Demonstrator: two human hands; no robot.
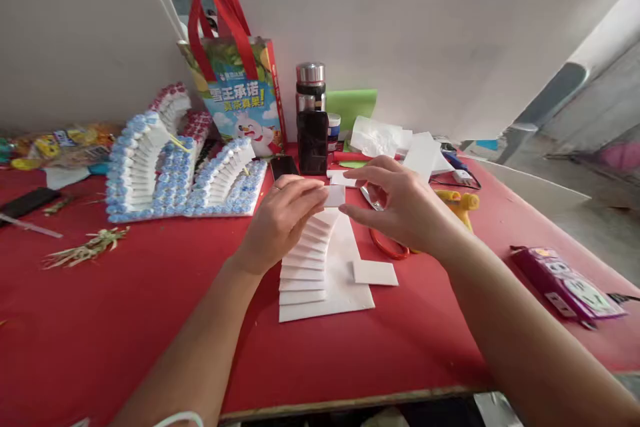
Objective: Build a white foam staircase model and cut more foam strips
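A curved row of overlapping white foam-like strips (303, 265) rises like steps on a white board (350, 297) in front of me. At its far end is a small white rectangular piece (335, 196). My left hand (280, 220) has its fingers together against that piece's left edge, its thumb mostly hidden. My right hand (395, 197) is just right of the same piece, thumb and fingers apart with nothing between them. A loose white rectangle (375, 273) lies across the board's right edge. Red-handled scissors (390, 248) are partly hidden beneath my right hand.
Blue-and-white fan-shaped models (135, 173) stand left on the red table (190, 293), near a bag (240, 93). A phone (313, 143) leans on a steel flask (311, 77). Right are a yellow glue gun (465, 207) and a purple power strip (567, 283). White panels (425, 47) close the back.
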